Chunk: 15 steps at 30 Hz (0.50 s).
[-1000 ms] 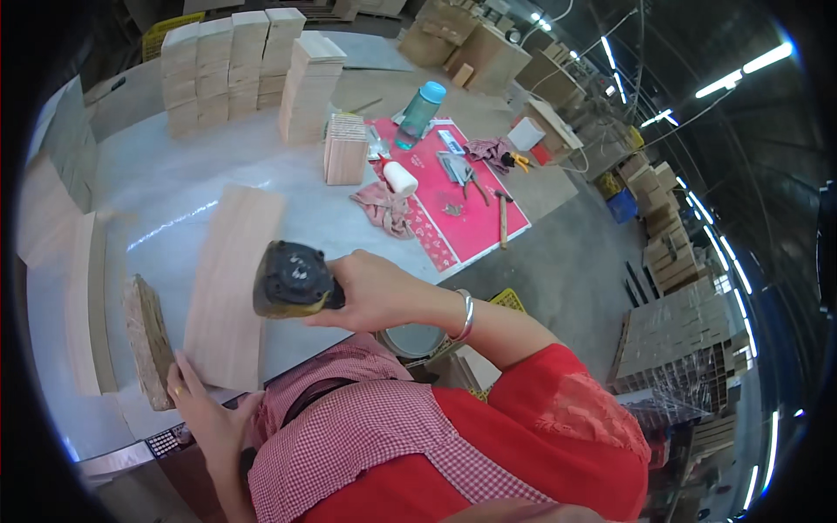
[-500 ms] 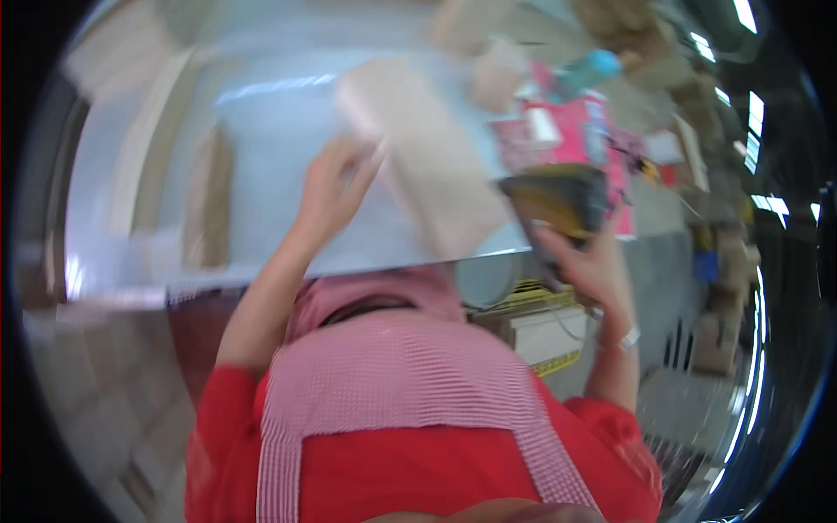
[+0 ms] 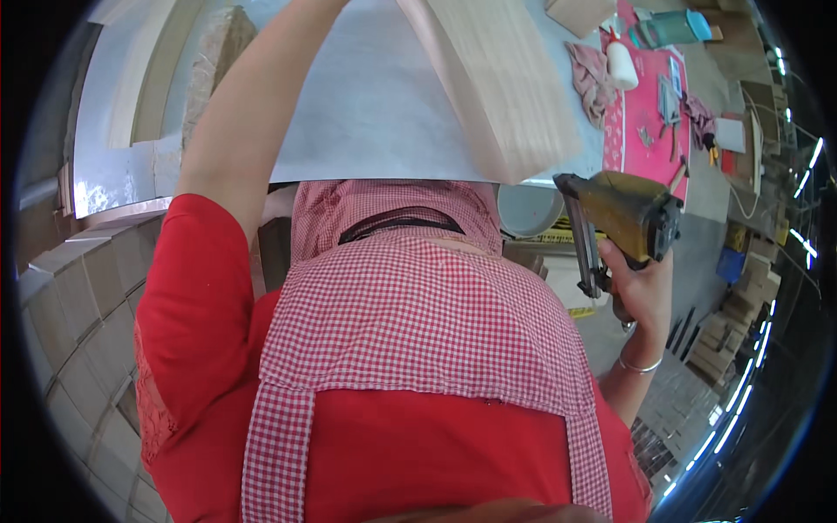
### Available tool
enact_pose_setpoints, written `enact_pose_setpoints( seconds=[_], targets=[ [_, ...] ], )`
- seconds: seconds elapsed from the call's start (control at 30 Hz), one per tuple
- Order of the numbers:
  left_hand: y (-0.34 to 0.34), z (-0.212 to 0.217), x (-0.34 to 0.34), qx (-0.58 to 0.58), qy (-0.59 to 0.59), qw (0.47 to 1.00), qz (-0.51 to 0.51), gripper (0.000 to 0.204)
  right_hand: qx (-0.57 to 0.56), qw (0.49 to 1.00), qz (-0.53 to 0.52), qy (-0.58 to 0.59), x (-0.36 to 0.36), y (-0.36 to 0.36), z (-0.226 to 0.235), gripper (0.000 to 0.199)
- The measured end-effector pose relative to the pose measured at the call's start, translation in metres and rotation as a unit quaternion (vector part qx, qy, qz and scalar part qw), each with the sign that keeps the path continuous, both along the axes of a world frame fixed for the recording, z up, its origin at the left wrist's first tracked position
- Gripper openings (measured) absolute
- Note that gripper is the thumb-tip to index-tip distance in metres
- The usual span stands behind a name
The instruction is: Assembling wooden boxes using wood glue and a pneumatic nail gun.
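Note:
A yellow and black nail gun (image 3: 617,209) is gripped in my right hand (image 3: 643,283), off the right end of the table's near edge. My fingers wrap its handle, and its long dark magazine points toward the table. A pale wooden piece (image 3: 514,83), like a long board or box, lies slantwise on the grey-blue tabletop (image 3: 366,113), its near end close to the edge. My left forearm (image 3: 253,105) stretches over the table to the left of this piece. The left hand itself is cut off by the upper edge of the picture.
Wooden strips (image 3: 161,78) and a wrapped bundle (image 3: 214,61) lie at the table's left. On the right, a pink mat (image 3: 641,122) carries a white bottle (image 3: 622,65), a cloth (image 3: 591,83) and small tools. A teal bottle (image 3: 671,29) stands beyond. A round bucket (image 3: 530,209) sits below the edge.
My left hand has reached far forward, from beside the wooden piece to out of the picture. The nail gun stays in my right hand. The whole view has shifted, and the table sits higher in it.

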<state>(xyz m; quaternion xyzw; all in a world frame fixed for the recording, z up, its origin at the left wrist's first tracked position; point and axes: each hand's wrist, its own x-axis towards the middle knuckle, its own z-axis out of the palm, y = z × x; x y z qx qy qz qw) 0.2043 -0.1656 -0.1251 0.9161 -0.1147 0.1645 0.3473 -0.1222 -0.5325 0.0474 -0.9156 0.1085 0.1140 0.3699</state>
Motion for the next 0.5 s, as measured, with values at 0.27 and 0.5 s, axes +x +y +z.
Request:
enact_pose_setpoints(
  seconds=[0.27, 0.5],
  targets=[
    [0.005, -0.006, 0.001, -0.01, 0.02, 1.0, 0.009, 0.032, -0.019, 0.999, 0.04, 0.025, 0.012, 0.001, -0.005, 0.032],
    [0.004, 0.0, -0.009, -0.016, 0.018, 1.0, 0.009, 0.03, 0.002, 0.999, 0.042, -0.033, 0.013, -0.004, -0.004, 0.034]
  ],
)
